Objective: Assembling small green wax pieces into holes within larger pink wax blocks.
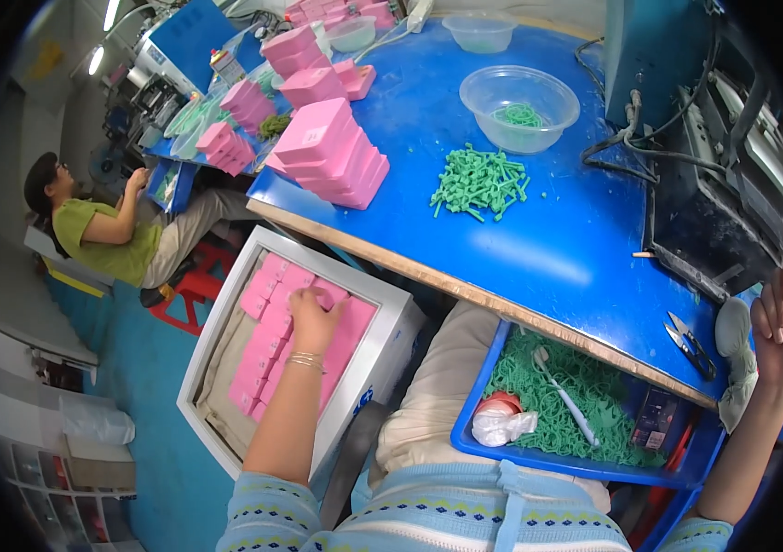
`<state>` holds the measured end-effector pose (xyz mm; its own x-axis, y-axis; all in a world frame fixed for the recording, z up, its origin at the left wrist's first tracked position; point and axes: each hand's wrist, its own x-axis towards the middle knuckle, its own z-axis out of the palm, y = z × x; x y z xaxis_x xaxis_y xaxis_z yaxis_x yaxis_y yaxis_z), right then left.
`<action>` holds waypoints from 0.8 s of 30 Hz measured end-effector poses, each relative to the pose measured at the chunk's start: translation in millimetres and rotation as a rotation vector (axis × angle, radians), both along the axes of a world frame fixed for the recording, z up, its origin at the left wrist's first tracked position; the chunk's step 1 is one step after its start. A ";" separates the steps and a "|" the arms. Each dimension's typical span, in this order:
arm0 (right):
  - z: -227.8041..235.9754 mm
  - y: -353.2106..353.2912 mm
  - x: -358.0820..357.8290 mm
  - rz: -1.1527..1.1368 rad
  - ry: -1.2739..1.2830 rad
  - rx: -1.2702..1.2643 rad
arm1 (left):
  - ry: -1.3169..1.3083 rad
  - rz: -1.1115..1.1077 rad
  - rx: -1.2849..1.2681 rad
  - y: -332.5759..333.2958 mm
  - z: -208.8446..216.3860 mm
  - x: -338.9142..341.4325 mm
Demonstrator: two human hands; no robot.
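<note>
My left hand point(313, 322) reaches into a white open box point(209, 322) on the left. Its fingers are closed on a small pink block point(324, 296) among rows of pink blocks point(267, 354). A bracelet circles that wrist. At the far right, my right hand point(775, 322) is raised beside the dark machine point(718, 216). Its fingers point upward and look stretched out, with no held thing visible; part of it lies near the dark picture rim. A cloth-wrapped bundle point(734, 324) sits next to this hand.
On the blue table point(539, 262) lie green pieces point(481, 184), a clear bowl point(520, 106), stacked pink blocks point(332, 152) and scissors point(689, 345). A blue tray point(479, 432) at my lap holds green strands and a white-handled brush point(566, 397). Another person point(102, 221) sits left.
</note>
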<state>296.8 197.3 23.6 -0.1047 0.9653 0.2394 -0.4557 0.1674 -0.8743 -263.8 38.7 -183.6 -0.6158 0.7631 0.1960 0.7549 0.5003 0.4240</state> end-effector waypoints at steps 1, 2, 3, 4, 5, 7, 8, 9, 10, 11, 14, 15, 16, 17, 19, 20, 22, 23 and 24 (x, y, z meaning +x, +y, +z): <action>1.8 0.3 1.7 0.155 -0.028 0.034 | -0.001 -0.003 0.002 2.4 -5.1 -4.4; 2.6 0.4 3.1 0.274 -0.060 0.078 | -0.059 -0.027 0.013 3.2 -8.0 -9.8; 3.0 0.4 4.3 0.307 -0.057 0.062 | -0.151 -0.062 -0.017 2.2 -8.9 -15.3; 3.1 0.0 5.7 0.277 -0.036 0.024 | -0.119 -0.049 0.015 -1.5 -7.8 -21.0; 1.2 -0.2 6.0 0.266 0.006 0.023 | -0.164 -0.105 -0.027 -8.2 -1.6 -30.4; -3.0 -0.4 6.2 0.101 -0.014 -0.014 | -0.210 -0.155 -0.073 -21.0 12.4 -44.0; -4.7 0.2 5.8 0.043 -0.003 0.020 | -0.009 -0.301 -0.424 -26.6 19.7 -47.7; -6.3 0.9 4.6 0.027 0.006 0.025 | 0.220 -0.438 -0.760 -31.8 26.0 -47.7; -7.0 1.6 2.7 0.004 -0.023 0.008 | 0.193 -0.437 -0.772 -35.3 31.6 -45.0; -7.0 2.1 -0.1 -0.028 -0.016 0.014 | 0.243 -0.434 -0.785 -36.9 36.7 -40.3; -1.2 -2.7 -13.2 0.072 -0.001 0.000 | 0.387 -0.383 -0.921 -30.7 52.1 -22.0; 0.1 -9.1 -20.0 0.131 0.004 -0.007 | 0.546 -0.354 -1.032 -25.6 59.0 -17.3; 2.5 -15.6 -27.2 0.190 0.008 -0.015 | 0.493 -0.343 -1.037 -23.3 66.5 -11.5; 0.9 -26.5 -36.6 0.193 -0.050 0.003 | 0.515 -0.253 -0.920 -22.8 74.1 -4.3; -5.5 -53.9 -57.4 0.160 -0.115 -0.013 | 0.538 -0.182 -0.802 -23.2 92.2 12.4; -9.9 -69.4 -68.7 0.129 -0.125 -0.044 | 0.266 -0.193 -0.524 -24.3 102.4 23.3; -18.9 -92.7 -91.0 0.296 -0.248 0.057 | -0.239 -0.302 -0.082 -23.8 122.0 52.1; -24.4 -103.3 -104.1 0.380 -0.246 -0.086 | -0.464 -0.381 0.049 -22.0 129.3 73.4; -30.1 -112.5 -117.9 0.454 -0.241 -0.228 | -0.712 -0.479 0.162 -21.6 137.5 97.0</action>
<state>178.9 84.8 -6.5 -0.5474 0.8352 -0.0524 -0.2207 -0.2045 -0.9537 -166.8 17.1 -46.1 -0.2535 0.9672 0.0151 0.3967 0.0897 0.9136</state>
